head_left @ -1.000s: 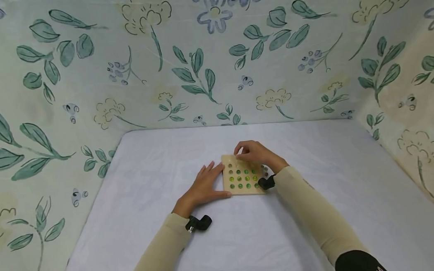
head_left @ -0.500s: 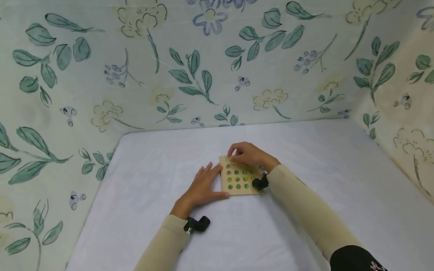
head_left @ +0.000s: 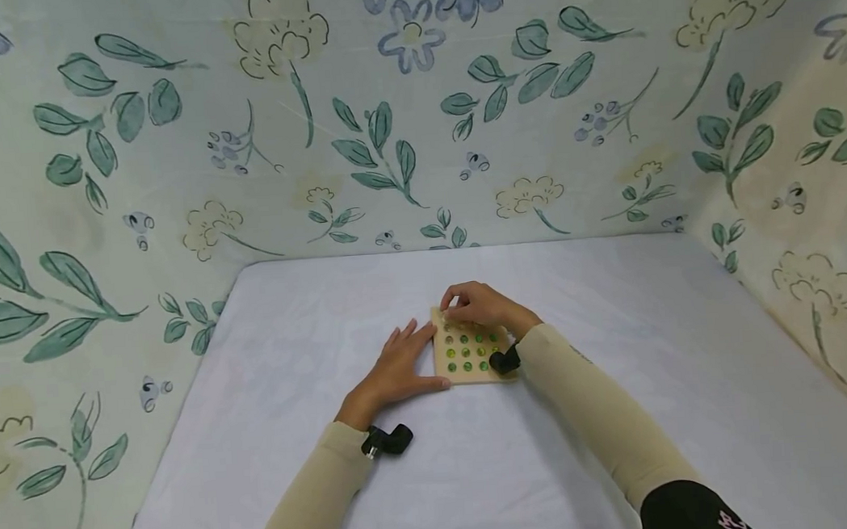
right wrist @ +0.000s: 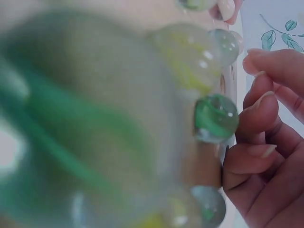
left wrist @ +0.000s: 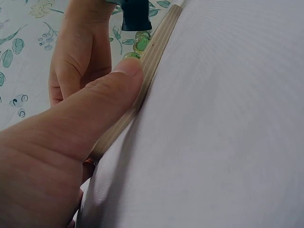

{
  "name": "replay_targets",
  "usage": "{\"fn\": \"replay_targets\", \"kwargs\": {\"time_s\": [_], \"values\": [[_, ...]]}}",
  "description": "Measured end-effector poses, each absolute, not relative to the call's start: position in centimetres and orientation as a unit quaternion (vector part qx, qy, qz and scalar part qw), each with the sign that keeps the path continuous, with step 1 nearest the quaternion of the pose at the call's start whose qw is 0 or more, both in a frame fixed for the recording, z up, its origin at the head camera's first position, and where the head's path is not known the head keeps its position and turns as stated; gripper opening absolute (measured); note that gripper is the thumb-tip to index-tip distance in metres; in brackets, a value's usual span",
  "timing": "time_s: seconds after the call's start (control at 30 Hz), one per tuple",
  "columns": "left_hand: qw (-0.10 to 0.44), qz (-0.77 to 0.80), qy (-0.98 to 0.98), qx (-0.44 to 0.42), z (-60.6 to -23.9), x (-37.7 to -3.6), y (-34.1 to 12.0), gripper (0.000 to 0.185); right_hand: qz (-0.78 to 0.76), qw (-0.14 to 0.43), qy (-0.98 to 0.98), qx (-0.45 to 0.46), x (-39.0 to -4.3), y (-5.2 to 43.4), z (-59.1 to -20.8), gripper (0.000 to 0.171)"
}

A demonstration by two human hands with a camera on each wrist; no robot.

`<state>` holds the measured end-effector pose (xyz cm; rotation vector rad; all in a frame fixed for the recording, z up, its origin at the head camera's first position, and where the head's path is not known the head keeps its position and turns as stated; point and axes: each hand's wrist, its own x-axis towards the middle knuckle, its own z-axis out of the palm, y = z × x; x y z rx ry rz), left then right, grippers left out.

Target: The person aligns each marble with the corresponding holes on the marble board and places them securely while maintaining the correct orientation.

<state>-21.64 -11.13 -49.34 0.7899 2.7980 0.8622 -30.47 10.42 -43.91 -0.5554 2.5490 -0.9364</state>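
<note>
A pale wooden board (head_left: pixel 477 377) with rows of glass marbles lies on the white table. Braced against its left edge is my left hand (head_left: pixel 394 371), its fingers extended and thumb at the near left corner. My right hand (head_left: pixel 484 303) reaches over the board, fingers curled and fingertips together at the far left corner. A pale glint there looks like a marble between them, mostly hidden by the fingers. In the right wrist view, a green marble (right wrist: pixel 216 118) sits beside the curled fingers (right wrist: pixel 251 161), and a large blurred marble (right wrist: pixel 95 118) fills the left.
White cloth covers the table (head_left: pixel 309 304). A floral fabric backdrop (head_left: pixel 315 158) rises at the back and both sides. Black wrist cameras sit on both wrists, the right one (head_left: pixel 505 361) hanging just over the board's near right corner.
My right hand has slid a little left along the board's far edge to its far left corner. The left hand and the board stay in place.
</note>
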Motion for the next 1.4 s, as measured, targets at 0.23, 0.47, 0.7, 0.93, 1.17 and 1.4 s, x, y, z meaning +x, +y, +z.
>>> {"fn": "replay_targets", "kwargs": {"time_s": [0.23,0.47,0.7,0.93,1.17,1.4], "values": [[0.047,0.283,0.920,0.265,-49.30,-21.57,-11.08,0.104,-0.322,0.183,0.908,-0.194,-30.38,10.39,-43.75,0.014],[0.051,0.282,0.921,0.263,-49.24,-21.43,-11.01,0.103,-0.322,0.182,0.908,-0.194,-30.36,10.47,-43.79,0.016],[0.053,0.275,0.924,0.259,-49.10,-21.41,-10.96,0.104,-0.325,0.183,0.908,-0.191,-30.57,10.59,-43.94,0.016],[0.057,0.279,0.924,0.254,-49.19,-21.37,-10.90,0.104,-0.324,0.181,0.909,-0.189,-30.57,10.51,-44.02,0.017],[0.061,0.275,0.926,0.253,-49.49,-21.44,-10.92,0.105,-0.316,0.184,0.912,-0.188,-30.14,10.38,-43.83,0.019],[0.054,0.276,0.925,0.256,-49.45,-21.66,-11.10,0.104,-0.320,0.180,0.910,-0.194,-30.21,10.39,-43.55,0.019]]}}
